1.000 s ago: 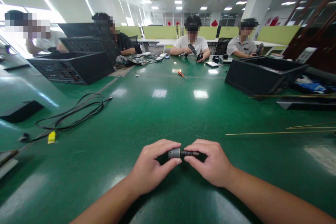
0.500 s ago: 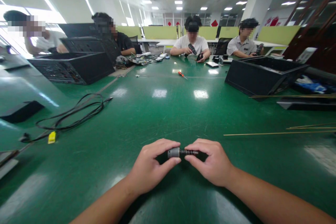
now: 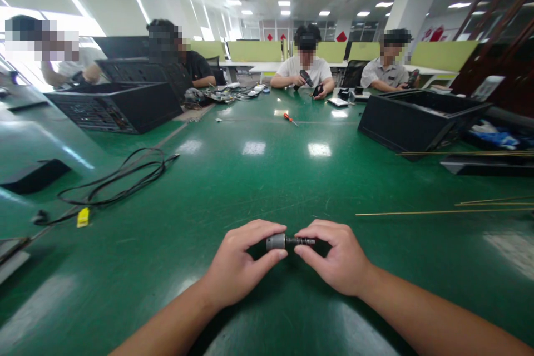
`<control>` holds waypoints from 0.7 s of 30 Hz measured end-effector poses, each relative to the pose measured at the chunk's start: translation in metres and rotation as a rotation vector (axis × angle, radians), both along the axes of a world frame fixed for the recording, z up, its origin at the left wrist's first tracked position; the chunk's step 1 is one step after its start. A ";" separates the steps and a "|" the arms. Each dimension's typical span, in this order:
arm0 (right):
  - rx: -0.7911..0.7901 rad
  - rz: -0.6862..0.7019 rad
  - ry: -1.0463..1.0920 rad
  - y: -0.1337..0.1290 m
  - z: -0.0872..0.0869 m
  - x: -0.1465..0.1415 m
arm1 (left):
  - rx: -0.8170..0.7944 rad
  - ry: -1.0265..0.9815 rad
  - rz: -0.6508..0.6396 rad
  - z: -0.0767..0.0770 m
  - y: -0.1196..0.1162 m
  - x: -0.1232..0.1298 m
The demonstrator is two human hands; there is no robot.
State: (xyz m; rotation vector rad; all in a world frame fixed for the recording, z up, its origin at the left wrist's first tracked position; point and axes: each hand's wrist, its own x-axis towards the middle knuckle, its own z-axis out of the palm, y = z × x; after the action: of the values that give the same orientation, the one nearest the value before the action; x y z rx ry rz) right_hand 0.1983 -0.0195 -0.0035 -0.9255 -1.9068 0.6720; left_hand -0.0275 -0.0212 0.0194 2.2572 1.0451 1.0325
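Observation:
Both my hands are low in the middle of the view, over the green table (image 3: 258, 189). Between them lies a small metal tool bit (image 3: 276, 242), level, with a grey cylindrical head to the left and a thinner, dark, spring-like ribbed shaft to the right. My left hand (image 3: 242, 261) pinches the head between thumb and index finger. My right hand (image 3: 337, 258) has thumb and index finger closed about the shaft, one above and one below. The other fingers of both hands are mostly hidden.
A looped black cable (image 3: 120, 183) with a yellow tag lies left. Thin brass-coloured rods (image 3: 442, 212) are at right. Black computer cases (image 3: 417, 122) stand on both sides. A red screwdriver (image 3: 287, 118) lies farther back. Several people sit around the far side, one holding a power tool (image 3: 306, 78).
My hands and the tool bit have hardly moved; the right fingertips shift very slightly right along the shaft. At far left a person's arm has moved.

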 end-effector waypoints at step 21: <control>0.003 -0.005 0.018 0.000 0.001 0.001 | 0.039 0.000 0.022 0.002 0.000 -0.002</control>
State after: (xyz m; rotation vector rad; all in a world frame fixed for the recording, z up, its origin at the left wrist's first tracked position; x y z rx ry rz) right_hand 0.1990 -0.0192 -0.0022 -0.9190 -1.8889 0.6717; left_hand -0.0291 -0.0209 0.0214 2.2813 1.0616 1.0703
